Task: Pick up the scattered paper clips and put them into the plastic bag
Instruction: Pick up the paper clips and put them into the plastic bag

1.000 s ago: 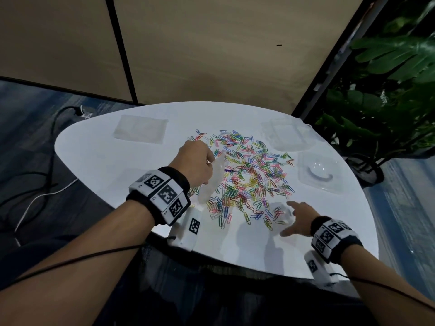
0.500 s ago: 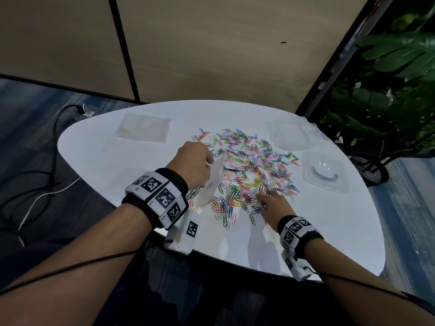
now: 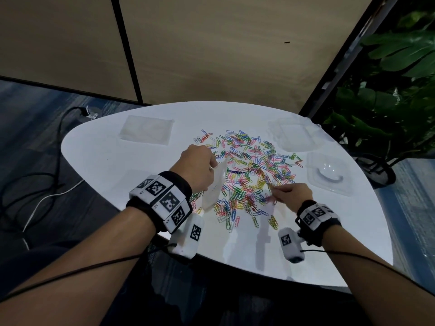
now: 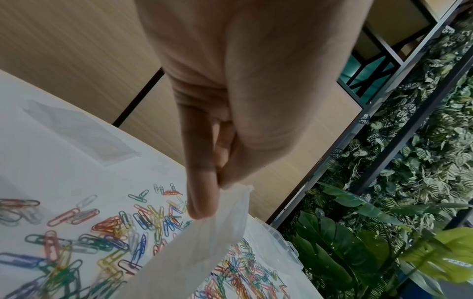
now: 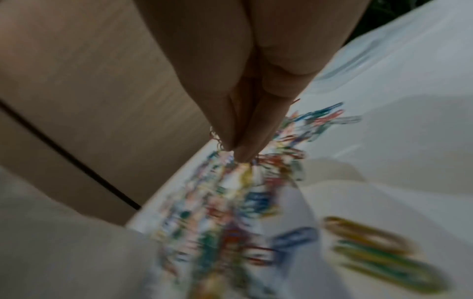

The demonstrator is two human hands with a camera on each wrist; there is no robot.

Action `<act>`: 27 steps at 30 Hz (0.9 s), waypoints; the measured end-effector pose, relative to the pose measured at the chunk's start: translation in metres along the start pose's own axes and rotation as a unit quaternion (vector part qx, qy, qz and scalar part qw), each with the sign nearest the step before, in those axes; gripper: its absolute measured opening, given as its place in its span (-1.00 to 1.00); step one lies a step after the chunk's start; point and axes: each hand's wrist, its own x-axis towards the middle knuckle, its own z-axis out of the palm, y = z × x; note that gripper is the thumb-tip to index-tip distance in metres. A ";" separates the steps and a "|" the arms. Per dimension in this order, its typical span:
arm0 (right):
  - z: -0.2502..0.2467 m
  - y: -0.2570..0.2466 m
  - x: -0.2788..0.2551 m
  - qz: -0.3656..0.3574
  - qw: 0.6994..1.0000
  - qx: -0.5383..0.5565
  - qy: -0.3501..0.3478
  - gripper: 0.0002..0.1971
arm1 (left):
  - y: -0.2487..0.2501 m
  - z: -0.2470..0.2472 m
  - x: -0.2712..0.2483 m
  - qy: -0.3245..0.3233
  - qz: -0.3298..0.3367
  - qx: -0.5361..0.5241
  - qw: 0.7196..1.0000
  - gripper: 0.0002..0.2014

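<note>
Many colored paper clips [image 3: 249,172] lie scattered across the middle of the white table [image 3: 117,161]. My left hand [image 3: 200,168] pinches the top edge of a small clear plastic bag [image 3: 215,187] between thumb and forefinger, and the bag [image 4: 204,242] hangs down over the clips [image 4: 102,232]. My right hand [image 3: 287,194] is at the near right side of the pile, its fingertips [image 5: 238,149] pinched together on a few paper clips just above the table. The right wrist view is blurred.
A flat clear bag [image 3: 146,130] lies at the table's far left. Two clear plastic containers [image 3: 296,135] [image 3: 329,175] sit at the right. Leafy plants [image 3: 388,102] stand beyond the right edge. Cables [image 3: 54,161] run on the floor at left.
My right hand moved from the table's near right edge left into the pile, and its spread fingers closed into a pinch on clips. The left hand kept holding the bag in place.
</note>
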 end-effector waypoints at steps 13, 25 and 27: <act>0.017 -0.104 -0.075 -0.150 0.923 0.285 -0.210 -0.88 | 0.013 0.012 -0.002 0.011 0.018 -0.009 1.000 -0.75; 0.022 -0.110 -0.083 -0.384 0.900 -0.167 -0.125 -0.71 | 0.016 0.008 -0.003 0.006 0.028 -0.013 1.000 -0.73; 0.010 -0.109 -0.076 -0.373 0.921 -0.060 -0.092 -0.77 | 0.012 0.003 -0.001 0.022 0.013 -0.020 0.999 -0.73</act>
